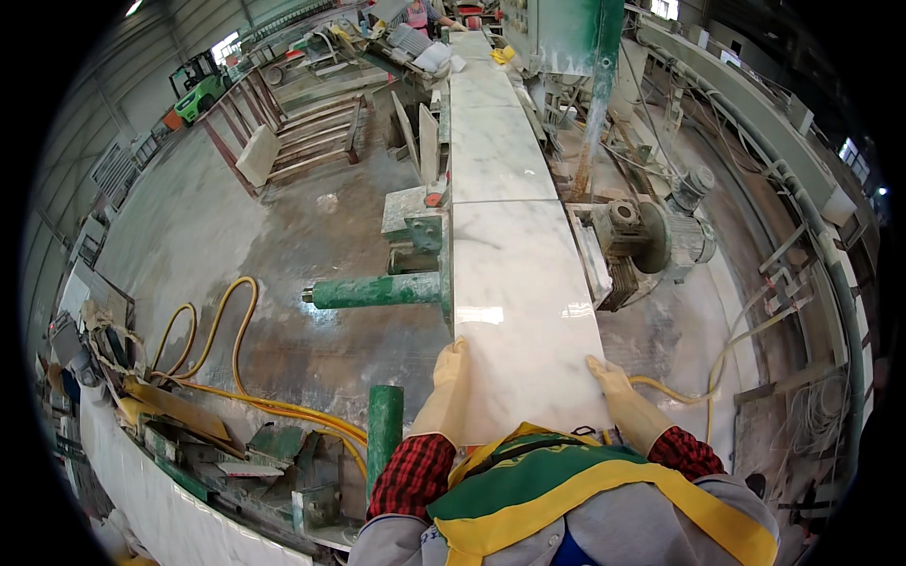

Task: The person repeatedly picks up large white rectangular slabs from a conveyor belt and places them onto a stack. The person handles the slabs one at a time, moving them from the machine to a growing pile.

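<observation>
A polished white marble slab [524, 330] with faint grey veins lies flat in front of me, its near end close to my apron [538, 481]. Along its left edge, my left hand [451, 368] in a cream glove is closed, thumb on top and the other fingers hidden beneath. My right hand [609, 377], gloved alike, grips the opposite edge in the same way. Beyond a thin seam, a second marble slab [500, 160] continues the line away from me.
A green roller arm [377, 291] juts out left of the slabs, and a green post [384, 424] stands by my left forearm. Right of the line sits a motor [675, 241]. Yellow hoses [283, 406] cross the floor. Far off are a person [420, 14] and a green forklift [200, 90].
</observation>
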`<state>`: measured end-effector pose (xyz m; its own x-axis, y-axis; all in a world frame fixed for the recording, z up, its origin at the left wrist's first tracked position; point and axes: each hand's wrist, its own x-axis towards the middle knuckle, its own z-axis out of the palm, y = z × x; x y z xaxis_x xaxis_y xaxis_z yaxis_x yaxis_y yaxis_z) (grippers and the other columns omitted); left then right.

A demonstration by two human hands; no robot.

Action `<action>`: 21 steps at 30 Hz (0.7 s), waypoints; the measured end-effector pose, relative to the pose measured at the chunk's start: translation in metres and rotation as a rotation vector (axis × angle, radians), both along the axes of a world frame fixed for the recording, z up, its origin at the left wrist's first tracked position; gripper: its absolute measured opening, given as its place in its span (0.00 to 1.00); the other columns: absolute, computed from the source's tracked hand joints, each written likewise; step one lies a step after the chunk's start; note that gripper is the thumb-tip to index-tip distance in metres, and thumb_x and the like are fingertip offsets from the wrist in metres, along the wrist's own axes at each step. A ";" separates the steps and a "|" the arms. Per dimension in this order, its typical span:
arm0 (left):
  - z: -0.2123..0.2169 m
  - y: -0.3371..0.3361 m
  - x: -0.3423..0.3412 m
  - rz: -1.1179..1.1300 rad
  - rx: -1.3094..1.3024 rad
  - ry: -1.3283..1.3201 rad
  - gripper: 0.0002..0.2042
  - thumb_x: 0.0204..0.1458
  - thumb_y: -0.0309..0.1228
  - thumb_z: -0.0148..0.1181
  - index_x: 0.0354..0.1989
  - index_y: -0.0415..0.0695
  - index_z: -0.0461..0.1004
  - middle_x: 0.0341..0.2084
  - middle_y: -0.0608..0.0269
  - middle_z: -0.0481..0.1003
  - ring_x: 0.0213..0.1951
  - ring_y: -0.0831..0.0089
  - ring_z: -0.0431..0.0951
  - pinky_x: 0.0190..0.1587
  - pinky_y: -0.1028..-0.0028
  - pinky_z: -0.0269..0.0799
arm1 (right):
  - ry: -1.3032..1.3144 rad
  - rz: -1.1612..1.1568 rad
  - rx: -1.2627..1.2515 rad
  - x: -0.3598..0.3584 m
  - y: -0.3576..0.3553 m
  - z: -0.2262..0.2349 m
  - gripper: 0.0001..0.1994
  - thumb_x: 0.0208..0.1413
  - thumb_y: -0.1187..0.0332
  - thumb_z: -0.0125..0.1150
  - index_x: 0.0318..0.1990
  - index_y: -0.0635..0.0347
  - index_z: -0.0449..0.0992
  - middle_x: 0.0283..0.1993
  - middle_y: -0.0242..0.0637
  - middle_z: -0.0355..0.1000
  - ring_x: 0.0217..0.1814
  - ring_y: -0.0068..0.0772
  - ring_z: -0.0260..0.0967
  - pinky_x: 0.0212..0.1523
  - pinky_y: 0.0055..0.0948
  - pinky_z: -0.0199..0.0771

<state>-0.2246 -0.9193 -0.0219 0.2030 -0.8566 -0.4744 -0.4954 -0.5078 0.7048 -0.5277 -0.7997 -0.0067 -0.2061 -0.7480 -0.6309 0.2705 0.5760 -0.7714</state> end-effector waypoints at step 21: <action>0.007 -0.017 -0.006 0.041 0.008 -0.001 0.32 0.62 0.58 0.41 0.59 0.45 0.77 0.51 0.48 0.80 0.56 0.51 0.78 0.61 0.59 0.68 | -0.026 -0.009 -0.015 -0.004 -0.027 0.001 0.28 0.62 0.51 0.65 0.60 0.65 0.73 0.51 0.41 0.76 0.48 0.37 0.76 0.48 0.42 0.79</action>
<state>-0.2309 -0.9360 -0.0154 0.2382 -0.8438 -0.4809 -0.4751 -0.5331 0.7000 -0.5317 -0.8264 -0.0057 -0.1963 -0.7559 -0.6246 0.2955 0.5618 -0.7727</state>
